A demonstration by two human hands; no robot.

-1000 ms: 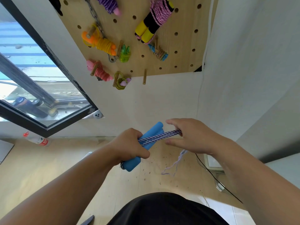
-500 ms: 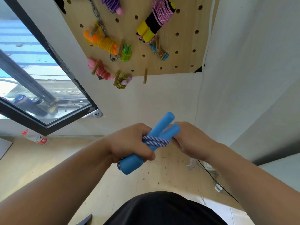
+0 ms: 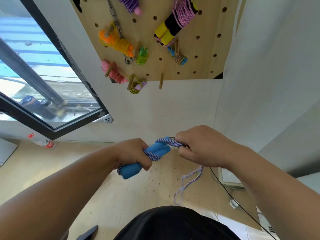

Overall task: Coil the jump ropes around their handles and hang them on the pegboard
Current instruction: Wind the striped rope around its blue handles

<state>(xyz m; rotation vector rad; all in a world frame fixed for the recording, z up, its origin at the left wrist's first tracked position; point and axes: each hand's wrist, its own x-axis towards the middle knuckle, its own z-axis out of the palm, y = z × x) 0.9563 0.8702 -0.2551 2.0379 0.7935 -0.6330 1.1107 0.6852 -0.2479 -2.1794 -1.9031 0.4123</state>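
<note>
My left hand [image 3: 134,154] grips two blue foam handles [image 3: 158,149] held side by side, their lower end poking out below my fist. A purple-and-white braided rope [image 3: 168,142] is wound round the handles. My right hand [image 3: 200,147] grips the rope just right of the handles' top end. A loose tail of the rope [image 3: 188,182] dangles below my right hand. The wooden pegboard [image 3: 200,49] hangs on the wall above, with several coiled jump ropes on its pegs. A bare peg [image 3: 161,82] juts from its lower edge.
An open window with a black frame [image 3: 72,125] is at the left. A plastic bottle [image 3: 42,142] lies on the wooden floor by the wall. A black cable [image 3: 230,193] runs across the floor at the right. White walls meet in a corner at the right.
My right hand has drawn the rope over the handles' top end and out to the right, laying another turn. The handles have tipped flatter and the loose tail hangs in view again.
</note>
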